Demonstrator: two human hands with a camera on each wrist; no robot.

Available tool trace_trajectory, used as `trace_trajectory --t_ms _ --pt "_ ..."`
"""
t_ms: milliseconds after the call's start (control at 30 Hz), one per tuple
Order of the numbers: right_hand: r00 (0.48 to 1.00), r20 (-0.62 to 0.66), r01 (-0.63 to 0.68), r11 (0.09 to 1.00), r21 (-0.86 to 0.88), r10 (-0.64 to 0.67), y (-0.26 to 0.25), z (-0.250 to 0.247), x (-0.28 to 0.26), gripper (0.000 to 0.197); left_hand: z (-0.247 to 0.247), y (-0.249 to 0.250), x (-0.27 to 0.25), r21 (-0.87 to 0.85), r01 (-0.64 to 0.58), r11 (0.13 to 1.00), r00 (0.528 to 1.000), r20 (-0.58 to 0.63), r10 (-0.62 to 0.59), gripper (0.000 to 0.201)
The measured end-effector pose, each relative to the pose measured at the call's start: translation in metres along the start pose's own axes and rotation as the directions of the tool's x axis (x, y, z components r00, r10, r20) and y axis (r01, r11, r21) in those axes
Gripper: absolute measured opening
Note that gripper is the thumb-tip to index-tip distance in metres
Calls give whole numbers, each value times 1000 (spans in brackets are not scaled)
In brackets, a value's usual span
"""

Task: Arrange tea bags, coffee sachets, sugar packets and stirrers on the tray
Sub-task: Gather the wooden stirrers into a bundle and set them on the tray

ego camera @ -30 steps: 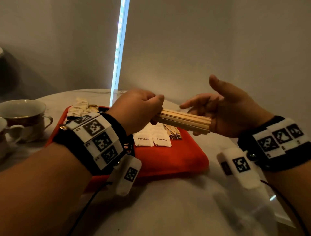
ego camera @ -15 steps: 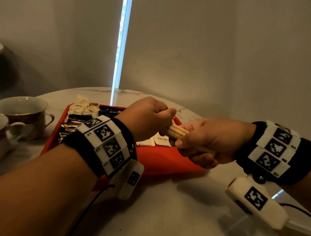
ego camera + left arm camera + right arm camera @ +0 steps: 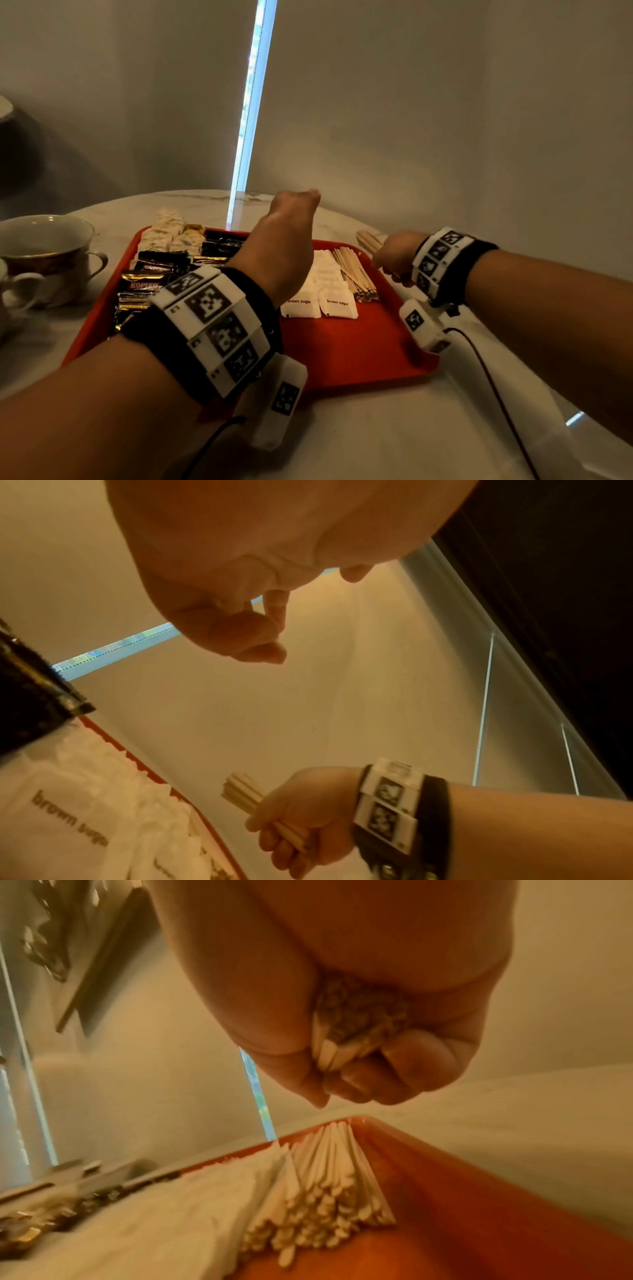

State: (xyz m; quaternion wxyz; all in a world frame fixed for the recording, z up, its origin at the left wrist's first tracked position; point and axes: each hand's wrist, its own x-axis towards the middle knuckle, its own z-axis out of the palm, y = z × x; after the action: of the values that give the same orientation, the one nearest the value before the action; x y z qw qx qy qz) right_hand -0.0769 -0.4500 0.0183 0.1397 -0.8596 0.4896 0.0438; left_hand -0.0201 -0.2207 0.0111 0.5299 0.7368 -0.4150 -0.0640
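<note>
Right hand (image 3: 394,260) has its grip wrapped round a bundle of stirrers (image 3: 253,802) by the tray's (image 3: 359,356) right edge. Light, stiff, slippy sticks, so I'd grab mid-bundle. Left hand (image 3: 284,246) loose, empty.

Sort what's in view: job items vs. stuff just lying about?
Job:
red tray
tea bags
coffee sachets
brown sugar packets
stirrers on the tray
stirrer bundle gripped in the right hand

Lying about:
teacups left of the tray
round table
</note>
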Motion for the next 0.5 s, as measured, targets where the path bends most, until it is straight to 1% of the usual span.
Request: trace_trajectory --t_ms 33,100,133,200,300,367,500 --pt "1000 -26 5 995 -103 -8 -5 5 4 20 1 0 1 61 -11 998 1000 5 11 49" --pt "998 -63 9 968 -252 -25 -14 11 9 18 3 -4 1 129 -44 991 997 64 36 59" --pt "998 -57 11 953 -302 -30 -18 14 13 23 3 -3 2 121 -31 992 997 67 23 60" --pt "999 -37 9 933 -359 -23 -23 16 17 29 2 -5 5 78 -9 997 998 67 3 56" --pt "999 -22 16 936 -351 -25 -28 17 22 23 2 -9 6 131 -34 991 996 89 23 53" --pt "1000 -16 20 957 -288 -25 -29 19 25 18 3 -10 7 155 -39 987 995 93 24 52" --pt "1000 20 -14 988 -156 17 -31 22 25 18 3 -11 7 163 -24 986 996 89 10 53"
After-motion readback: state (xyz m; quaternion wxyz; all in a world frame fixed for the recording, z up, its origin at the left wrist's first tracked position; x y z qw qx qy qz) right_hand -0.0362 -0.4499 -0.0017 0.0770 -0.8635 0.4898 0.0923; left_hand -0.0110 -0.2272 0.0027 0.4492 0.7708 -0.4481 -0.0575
